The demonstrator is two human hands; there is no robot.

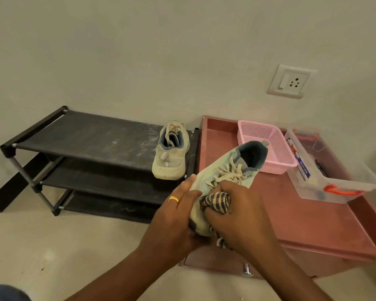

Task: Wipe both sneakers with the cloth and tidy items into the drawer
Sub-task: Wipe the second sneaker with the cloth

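Striped cloth (217, 202), beige and dark, was bunched in the right hand (241, 213). Fingers were curled tight round it, and it was pressed against the forefoot of the held sneaker (230, 168). Left hand (174, 218) gripped the toe end of that sneaker from the left side; gold ring (174, 199) on one finger. Sneaker was off the surface, heel raised and pointing away from the person, over the near-left part of the reddish cabinet top (302, 218). Laces loose.

Second sneaker (172, 155) sat at the right end of the black shoe rack (85, 135), top shelf, heel toward the camera, touching neither hand.

On the cabinet top: pink mesh basket (267, 137) at the back, clear plastic box (313, 187) with orange latches just beside it on the right. Drawer front with metal knob (247, 270) showed under the top's near edge; could not tell if it was open. Wall socket (288, 83) above.
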